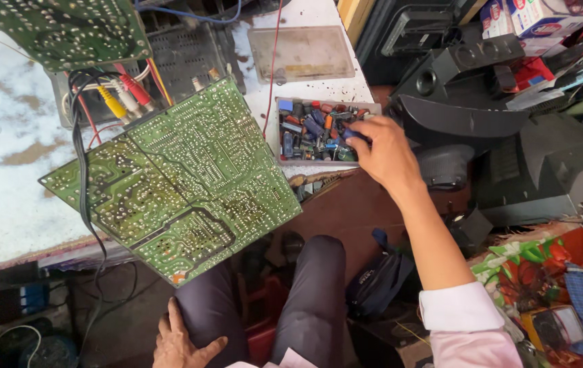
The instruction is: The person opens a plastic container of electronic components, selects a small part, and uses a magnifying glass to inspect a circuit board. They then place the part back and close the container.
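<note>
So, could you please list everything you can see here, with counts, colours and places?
circuit board: one, green, solder side up, overhanging the table edge at centre.
second board: one, green, top left.
table: one, white and stained, left.
cables: several, red, yellow, white and black, behind the circuit board.
parts tray: one, full of mixed small components, on the table's right end.
clear lid: one, transparent, behind the tray.
black casings: several, upper right.
dark bag: one, on the floor.
left hand: resting on the person's thigh, empty.
right hand: fingers in the tray, pinching a small blue component.
</note>
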